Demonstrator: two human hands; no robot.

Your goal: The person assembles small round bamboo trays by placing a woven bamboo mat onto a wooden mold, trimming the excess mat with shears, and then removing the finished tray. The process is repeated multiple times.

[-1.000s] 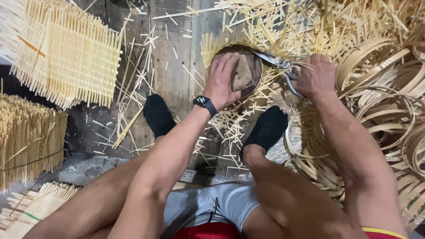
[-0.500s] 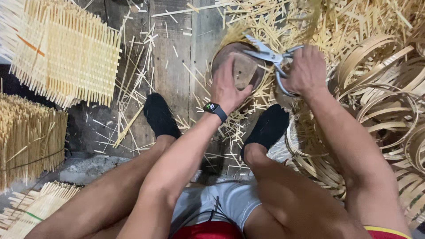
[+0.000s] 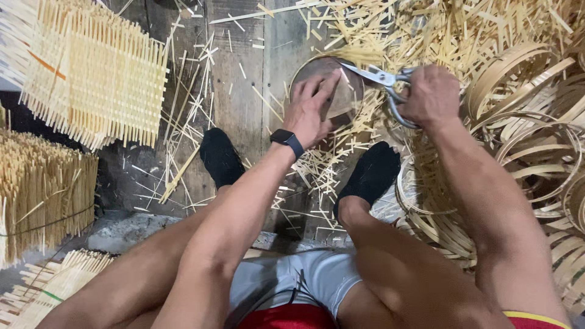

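My left hand (image 3: 312,109), with a dark watch on the wrist, presses flat on a round brown disc (image 3: 347,97) that lies on the plank floor over a woven bamboo piece. My right hand (image 3: 431,94) grips metal scissors (image 3: 381,78) whose blades point left over the disc's upper rim, at pale bamboo strips sticking out there. Both of my feet in black socks (image 3: 220,155) rest on the floor just below the disc.
Woven bamboo mats (image 3: 91,73) hang at the upper left, with bundled sticks (image 3: 36,189) below them. Coiled bamboo hoops (image 3: 536,146) pile up on the right. Cut strips litter the wooden planks (image 3: 244,79) around the disc.
The scissors have swung from the disc's right side up to its top rim, blades now pointing left. My left hand shifted slightly on the disc, and the view moved closer.
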